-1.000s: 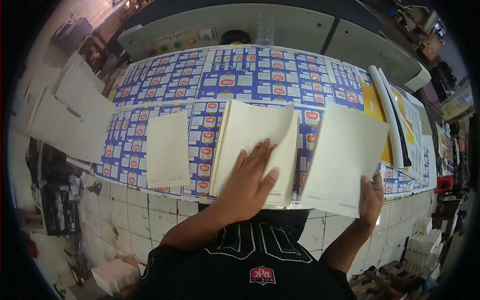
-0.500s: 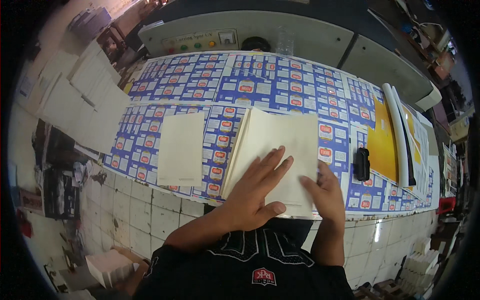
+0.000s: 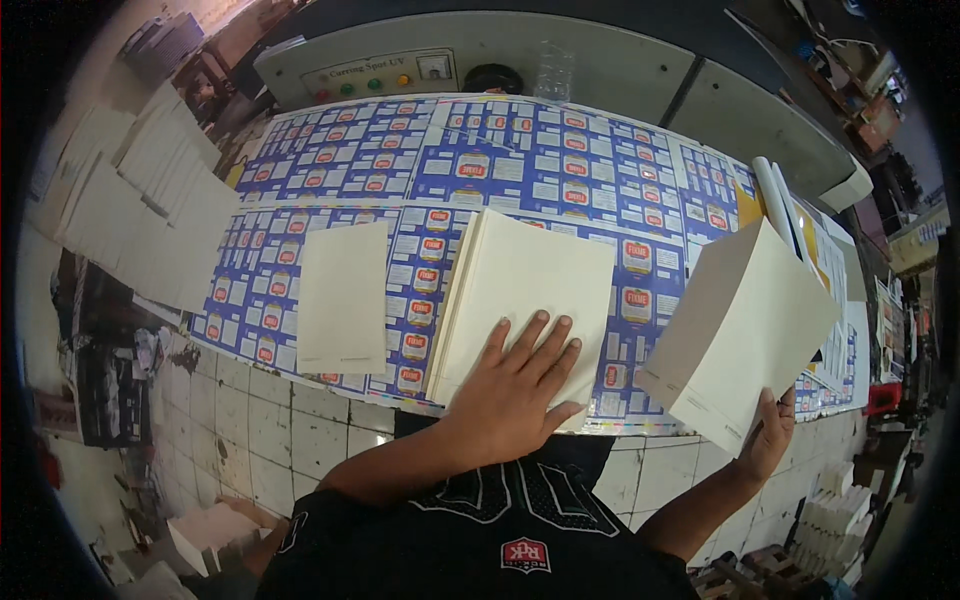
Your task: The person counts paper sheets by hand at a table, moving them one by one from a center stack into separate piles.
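Note:
A small pile of folded cream paper sheets [image 3: 545, 265] lies on the table in front of me. Flat on top of it rests my left hand [image 3: 520, 375], fingers spread. Off to the right, my right hand [image 3: 770, 432] grips the lower edge of a folded cream sheet [image 3: 770, 320], with its thumb on the paper's face. That sheet is raised and tilted, its fold standing up so two panels show. Another narrow cream sheet [image 3: 343, 290] lies by itself left of the pile.
Blue printed sheets [image 3: 480, 140] cover the table. Rolled paper [image 3: 770, 200] lies at the right, partly behind the held sheet. Tall white paper stacks [image 3: 150, 220] stand at the left. At the back are a grey machine [image 3: 600, 70] and a clear plastic bottle [image 3: 554, 75].
My right hand has moved from the pile's right edge out to the right, carrying a folded sheet. My left hand stays on the pile. The raised sheet now hides the black object.

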### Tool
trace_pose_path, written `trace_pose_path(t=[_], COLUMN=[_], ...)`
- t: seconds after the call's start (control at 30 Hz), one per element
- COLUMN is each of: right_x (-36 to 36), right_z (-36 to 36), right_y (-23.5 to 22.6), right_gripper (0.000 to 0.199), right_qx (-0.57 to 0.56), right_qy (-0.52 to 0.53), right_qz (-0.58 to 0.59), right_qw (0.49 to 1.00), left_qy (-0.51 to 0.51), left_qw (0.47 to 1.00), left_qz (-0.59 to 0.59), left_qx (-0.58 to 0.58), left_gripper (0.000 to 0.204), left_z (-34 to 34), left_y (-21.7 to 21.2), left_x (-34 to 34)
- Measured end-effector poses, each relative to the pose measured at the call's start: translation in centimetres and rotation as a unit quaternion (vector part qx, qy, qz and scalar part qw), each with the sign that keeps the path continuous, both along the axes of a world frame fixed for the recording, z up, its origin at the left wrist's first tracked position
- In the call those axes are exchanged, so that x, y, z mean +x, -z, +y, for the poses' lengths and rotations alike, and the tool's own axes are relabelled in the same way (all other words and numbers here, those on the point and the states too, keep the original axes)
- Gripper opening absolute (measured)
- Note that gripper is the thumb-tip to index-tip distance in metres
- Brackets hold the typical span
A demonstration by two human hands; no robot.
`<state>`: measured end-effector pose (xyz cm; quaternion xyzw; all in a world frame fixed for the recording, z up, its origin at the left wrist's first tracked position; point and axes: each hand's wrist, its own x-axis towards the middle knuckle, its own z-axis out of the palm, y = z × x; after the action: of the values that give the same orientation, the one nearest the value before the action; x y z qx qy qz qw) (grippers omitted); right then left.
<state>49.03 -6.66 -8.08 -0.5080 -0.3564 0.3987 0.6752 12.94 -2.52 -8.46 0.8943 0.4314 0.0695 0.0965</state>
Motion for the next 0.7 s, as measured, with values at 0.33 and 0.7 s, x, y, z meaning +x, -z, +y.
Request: trace_pose_path(t=[0.33, 0.7], right_x=[-15.8, -8.1], right_z=[4.1, 3.8], right_y=[-0.7, 0.8], right_gripper=[0.043, 0.039], right_qx=[-0.113, -0.063], right_qy=[-0.258, -0.047], right_qz=[-0.009, 0.001], right_qw=[0.959, 0.997], left_qy=[-0.007, -0.051], left_qw=[0.974, 0.98], left_qz=[-0.216, -0.187], left_qx=[-0.066, -0.053], left_gripper=[0.086, 0.092], left_z=[0.1, -0.3], left_y=[-2.5, -0.9], left_x=[-1.1, -0.6])
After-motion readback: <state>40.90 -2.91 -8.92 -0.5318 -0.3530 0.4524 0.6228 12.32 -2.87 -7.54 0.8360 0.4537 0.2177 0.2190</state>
